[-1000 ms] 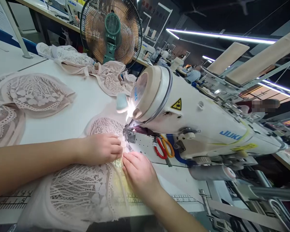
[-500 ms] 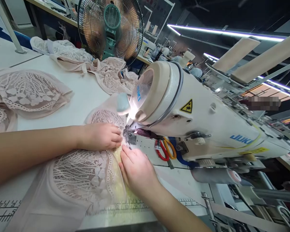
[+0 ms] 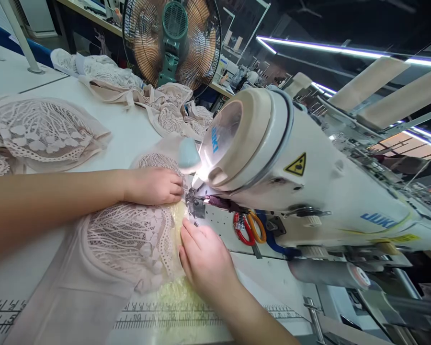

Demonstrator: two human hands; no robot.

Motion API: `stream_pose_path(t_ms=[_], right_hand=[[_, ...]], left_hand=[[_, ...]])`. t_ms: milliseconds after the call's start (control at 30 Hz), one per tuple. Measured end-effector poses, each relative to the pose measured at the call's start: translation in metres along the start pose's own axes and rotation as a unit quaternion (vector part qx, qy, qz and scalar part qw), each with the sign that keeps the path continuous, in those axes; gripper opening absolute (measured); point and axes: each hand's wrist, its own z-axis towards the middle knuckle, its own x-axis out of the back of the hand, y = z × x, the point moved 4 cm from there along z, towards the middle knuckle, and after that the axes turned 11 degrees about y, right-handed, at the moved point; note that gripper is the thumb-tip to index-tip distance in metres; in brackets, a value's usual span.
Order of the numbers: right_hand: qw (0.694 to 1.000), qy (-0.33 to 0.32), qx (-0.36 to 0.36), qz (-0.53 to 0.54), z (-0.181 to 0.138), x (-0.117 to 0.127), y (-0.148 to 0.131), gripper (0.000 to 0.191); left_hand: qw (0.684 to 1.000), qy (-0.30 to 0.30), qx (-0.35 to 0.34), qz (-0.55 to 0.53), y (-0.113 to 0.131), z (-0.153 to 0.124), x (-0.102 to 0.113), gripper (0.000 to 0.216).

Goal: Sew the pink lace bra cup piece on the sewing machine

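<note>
Lace cloth (image 3: 129, 239): from near the worktop's (image 3: 122, 129) front edge to the machine; this end looks left to sew.
Right hand (image 3: 207, 256): fingertips by the yellow strip (image 3: 177, 292); can't tell if pinching.
Left hand (image 3: 154, 186): fingers bent on the lace; can't tell how tight.
Machine foot (image 3: 191, 199): at the cloth's side; maybe half done.
Lace pile (image 3: 170, 109): toward the far edge; can't tell if done.
</note>
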Motion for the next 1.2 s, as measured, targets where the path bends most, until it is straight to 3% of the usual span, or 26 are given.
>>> stream_pose_path(t_ms=[167, 300, 433, 567, 633, 700, 833, 933, 1000, 1067, 1133, 1200], right_hand=[[1.000, 0.007, -0.010, 0.023, -0.003, -0.001, 0.001, 0.031], [0.994, 0.044, -0.014, 0.098, -0.002, 0.005, 0.004, 0.028], [0.979, 0.070, -0.049, 0.183, -0.001, 0.013, 0.011, 0.026], [0.976, 0.087, -0.114, 0.166, -0.009, 0.017, 0.022, 0.024], [0.964, 0.068, -0.189, 0.174, -0.017, 0.014, 0.024, 0.031], [0.935, 0.055, -0.252, 0.243, -0.023, 0.009, 0.016, 0.047], [0.867, 0.043, -0.256, 0.426, -0.017, 0.000, -0.025, 0.067], [0.877, 0.029, -0.286, 0.385, -0.008, -0.001, -0.040, 0.042], [0.884, 0.015, -0.323, 0.337, -0.005, 0.001, -0.039, 0.021], [0.877, -0.009, -0.355, 0.324, -0.005, 0.003, -0.035, 0.023], [0.864, -0.037, -0.382, 0.326, -0.007, 0.003, -0.032, 0.028], [0.854, -0.061, -0.400, 0.326, -0.009, 0.002, -0.032, 0.031]], left_hand=[[0.999, 0.019, 0.029, 0.037, -0.004, 0.004, 0.009, 0.028], [0.995, 0.036, 0.013, 0.096, 0.031, -0.001, 0.021, 0.026], [0.998, -0.045, 0.009, 0.033, 0.066, -0.010, 0.011, 0.008], [0.996, -0.024, 0.068, -0.054, 0.059, -0.013, 0.006, 0.013], [0.975, 0.023, 0.121, -0.184, 0.047, -0.014, 0.009, 0.019], [0.930, 0.071, 0.176, -0.314, 0.038, -0.017, 0.012, 0.018], [0.843, 0.127, 0.292, -0.434, 0.027, -0.022, 0.010, 0.013], [0.816, 0.170, 0.357, -0.423, 0.023, -0.025, 0.008, 0.010], [0.833, 0.182, 0.376, -0.363, 0.021, -0.027, 0.008, 0.007], [0.879, 0.164, 0.363, -0.262, 0.022, -0.027, 0.008, 0.012], [0.929, 0.109, 0.325, -0.142, 0.026, -0.026, 0.006, 0.024], [0.958, 0.042, 0.281, -0.035, 0.033, -0.025, 0.004, 0.035]])
